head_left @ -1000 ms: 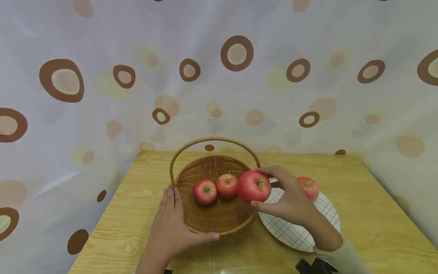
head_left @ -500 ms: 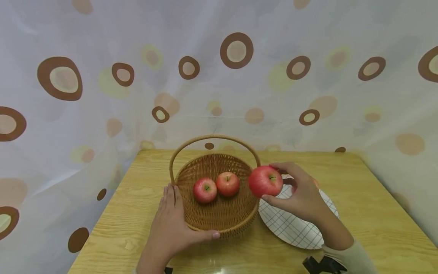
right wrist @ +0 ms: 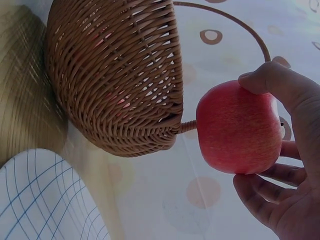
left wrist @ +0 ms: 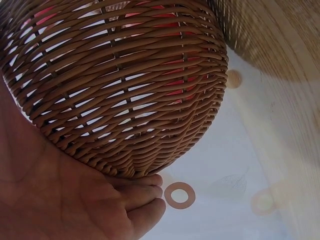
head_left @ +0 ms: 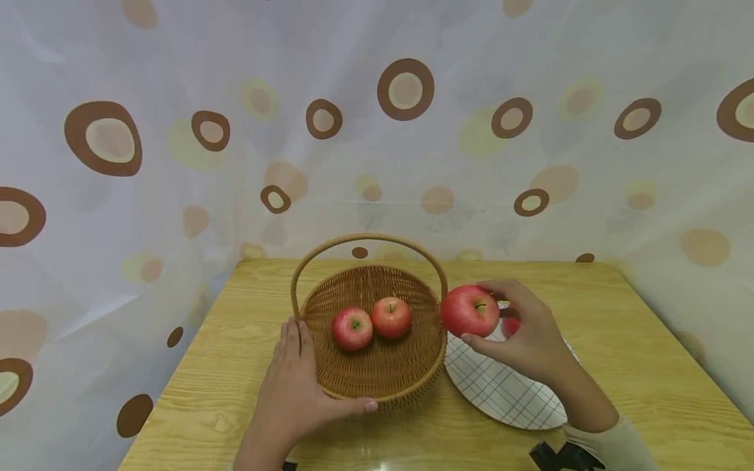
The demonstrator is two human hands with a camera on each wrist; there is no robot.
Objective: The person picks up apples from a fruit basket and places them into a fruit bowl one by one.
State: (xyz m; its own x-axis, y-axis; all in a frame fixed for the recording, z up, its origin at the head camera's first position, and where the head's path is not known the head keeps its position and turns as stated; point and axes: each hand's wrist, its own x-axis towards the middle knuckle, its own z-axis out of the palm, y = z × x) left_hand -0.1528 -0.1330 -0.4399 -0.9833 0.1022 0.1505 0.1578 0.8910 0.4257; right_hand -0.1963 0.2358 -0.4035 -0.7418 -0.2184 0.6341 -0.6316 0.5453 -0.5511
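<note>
My right hand (head_left: 533, 337) holds a red apple (head_left: 469, 311) between thumb and fingertips, above the plate and just beside the basket's right rim. In the right wrist view the thumb presses one side of that apple (right wrist: 239, 127), with fingers on the other. The brown wicker basket (head_left: 377, 379) has a tall arched handle (head_left: 370, 237). Inside it lie two apples, a red one (head_left: 352, 329) and a paler one (head_left: 391, 318). My left hand (head_left: 291, 389) rests against the basket's near left side, fingers straight and thumb stretched along the front rim.
A white plate (head_left: 503, 399) with a blue grid pattern lies to the basket's right. One more apple (head_left: 510, 326) is on it, mostly hidden behind my right hand. Beneath everything is a wooden table (head_left: 206, 366); a patterned curtain (head_left: 353, 150) hangs behind.
My right hand has carried its apple to the right, from over the basket to beyond its right rim, covering more of the plate's apple. The left hand and basket have stayed put.
</note>
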